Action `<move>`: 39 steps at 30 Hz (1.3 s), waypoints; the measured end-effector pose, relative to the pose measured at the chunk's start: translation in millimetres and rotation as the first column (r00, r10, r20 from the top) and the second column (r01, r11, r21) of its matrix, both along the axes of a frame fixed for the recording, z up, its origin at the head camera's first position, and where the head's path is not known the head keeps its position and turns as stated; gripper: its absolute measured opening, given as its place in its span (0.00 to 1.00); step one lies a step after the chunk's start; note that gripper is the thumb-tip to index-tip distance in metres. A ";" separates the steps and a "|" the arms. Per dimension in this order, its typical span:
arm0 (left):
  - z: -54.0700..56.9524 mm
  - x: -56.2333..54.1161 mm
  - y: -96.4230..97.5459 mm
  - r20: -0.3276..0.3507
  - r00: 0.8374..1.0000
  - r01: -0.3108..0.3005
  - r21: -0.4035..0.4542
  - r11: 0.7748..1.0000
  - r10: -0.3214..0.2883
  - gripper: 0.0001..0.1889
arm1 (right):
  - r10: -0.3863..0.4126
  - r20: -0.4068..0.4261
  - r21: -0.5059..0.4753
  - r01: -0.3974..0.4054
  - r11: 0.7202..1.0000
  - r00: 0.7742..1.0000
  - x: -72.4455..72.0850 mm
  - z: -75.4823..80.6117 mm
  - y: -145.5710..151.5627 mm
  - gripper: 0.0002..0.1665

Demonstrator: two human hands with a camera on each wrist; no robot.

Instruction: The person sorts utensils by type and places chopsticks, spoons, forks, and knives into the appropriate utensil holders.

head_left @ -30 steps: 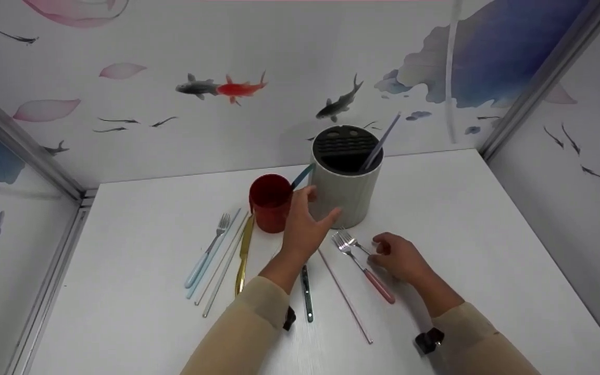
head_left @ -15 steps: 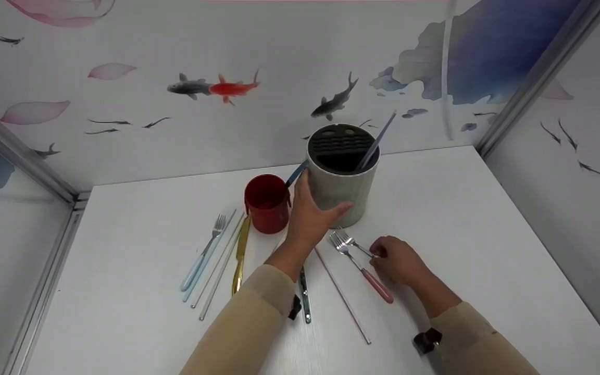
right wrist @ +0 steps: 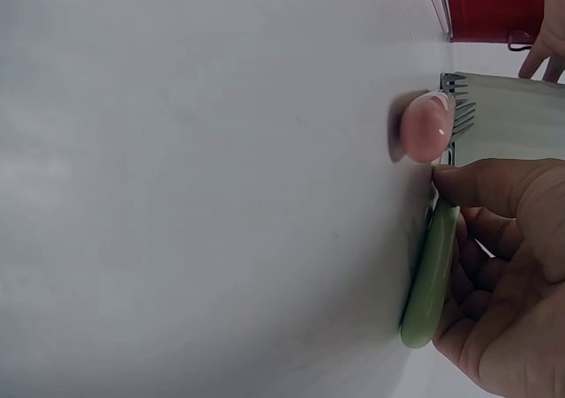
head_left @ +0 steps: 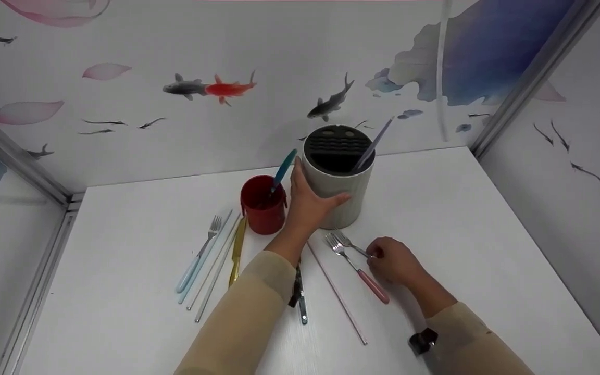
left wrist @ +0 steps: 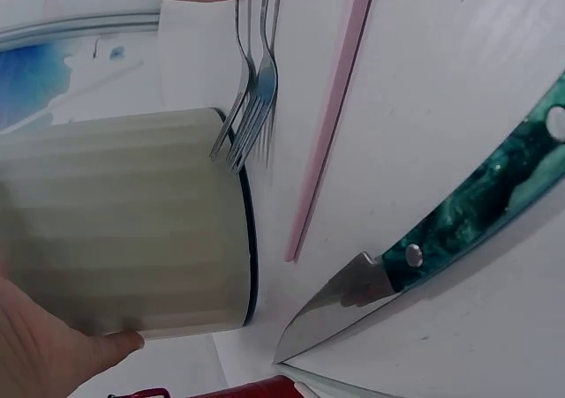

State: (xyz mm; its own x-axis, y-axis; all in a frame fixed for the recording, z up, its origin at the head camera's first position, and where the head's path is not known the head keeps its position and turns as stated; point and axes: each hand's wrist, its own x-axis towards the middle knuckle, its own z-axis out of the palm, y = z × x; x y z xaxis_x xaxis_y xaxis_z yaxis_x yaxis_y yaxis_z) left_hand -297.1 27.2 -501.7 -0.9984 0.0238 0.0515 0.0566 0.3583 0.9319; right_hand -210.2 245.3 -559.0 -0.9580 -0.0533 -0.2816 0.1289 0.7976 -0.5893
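Note:
My left hand (head_left: 308,208) holds the side of a ribbed grey utensil holder (head_left: 339,185), thumb across its front and fingers along its left side. With my right hand (head_left: 396,260) I pinch a fork by its green handle (right wrist: 430,279), low over the table; its tines point toward the holder's base. Beside it lies a fork with a pink handle (head_left: 373,286), the two heads overlapping. A pink chopstick (head_left: 337,291) and a knife with a green marbled handle (left wrist: 477,213) lie below my left forearm. A purple stick (head_left: 375,141) leans inside the holder.
Left of the holder stands a red cup (head_left: 263,216) with a teal-handled utensil (head_left: 283,169) in it. A gold knife (head_left: 237,250), pale chopsticks (head_left: 216,273) and a blue-handled fork (head_left: 190,273) lie farther left. A patterned wall (head_left: 269,135) rises behind the table.
My left hand has moved onto the holder. My right fingers have closed on the green-handled fork. The teal handle in the cup now stands more upright, away from the holder.

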 end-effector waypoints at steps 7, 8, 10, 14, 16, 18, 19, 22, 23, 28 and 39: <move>-1.5 -6.1 -3.2 -0.017 1.000 0.012 -0.083 0.996 -0.013 0.72 | -0.010 -0.011 -0.015 0.010 1.000 1.000 -0.3 -2.6 1.6 0.10; -1.5 -6.9 -3.3 -0.019 1.000 0.019 -0.086 0.996 -0.021 0.72 | -0.012 -0.013 -0.014 0.012 1.000 1.000 -0.4 -2.6 2.1 0.10; -1.1 -8.6 -3.7 -0.019 0.999 0.031 -0.081 0.996 -0.033 0.72 | -0.015 -0.011 -0.013 0.015 1.000 1.000 -0.6 -2.2 2.5 0.10; 1.6 -12.3 -5.5 -0.025 0.998 0.057 -0.062 0.996 -0.059 0.73 | -0.019 -0.004 -0.011 0.019 1.000 1.000 -0.8 -1.4 2.3 0.10; 2.9 -13.6 -5.9 -0.031 0.997 0.065 -0.054 0.996 -0.067 0.73 | -0.021 -0.003 -0.009 0.021 1.000 1.000 -0.6 -1.7 2.2 0.10; 3.4 -14.6 -6.2 -0.036 0.997 0.068 -0.055 0.996 -0.070 0.73 | -0.023 -0.003 -0.009 0.023 1.000 1.000 -0.3 -2.3 2.2 0.10; 3.4 -15.0 -6.1 -0.041 0.997 0.066 -0.055 0.996 -0.069 0.72 | -0.022 -0.004 -0.010 0.022 1.000 1.000 -0.2 -2.4 2.1 0.10; 2.7 -15.7 -5.2 -0.058 0.996 0.057 -0.066 0.996 -0.061 0.71 | -0.020 -0.007 -0.014 0.020 1.000 1.000 -0.2 -3.5 2.6 0.10; 2.6 -15.8 -4.9 -0.066 0.996 0.055 -0.072 0.996 -0.060 0.71 | -0.021 -0.008 -0.014 0.021 1.000 1.000 -0.3 -4.1 3.0 0.10; 3.0 -14.6 -3.6 -0.089 0.995 0.044 -0.085 0.995 -0.051 0.69 | -0.040 0.004 -0.032 0.040 0.999 0.999 -0.9 -6.0 4.9 0.09; 10.2 -9.9 -10.8 -0.084 0.996 0.022 -0.107 0.994 -0.031 0.67 | -0.045 0.008 -0.089 0.045 0.995 0.999 -1.1 -7.3 6.3 0.09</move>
